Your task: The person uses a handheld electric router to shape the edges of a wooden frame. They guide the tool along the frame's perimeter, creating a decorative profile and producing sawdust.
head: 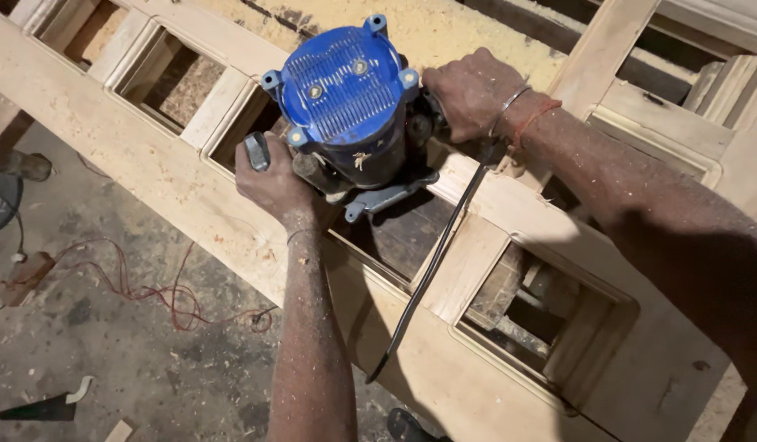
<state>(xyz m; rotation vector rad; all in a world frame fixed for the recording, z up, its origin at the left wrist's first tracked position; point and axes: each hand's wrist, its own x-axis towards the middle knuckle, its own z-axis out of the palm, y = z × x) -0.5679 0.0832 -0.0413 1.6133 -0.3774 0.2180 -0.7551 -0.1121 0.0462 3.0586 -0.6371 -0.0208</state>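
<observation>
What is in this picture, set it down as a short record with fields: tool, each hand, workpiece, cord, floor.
tool: blue electric wood router with ribbed round top, standing on the frame at the edge of an opening
left hand: left hand closed on the router's grey side handle
right hand: right hand gripping the router's other side; metal bangle and red thread on the wrist
workpiece: pale wooden door frame with rectangular openings, dusted with sawdust
cord: black power cord hanging down across the frame
floor: grey dusty floor with a thin red wire
</observation>
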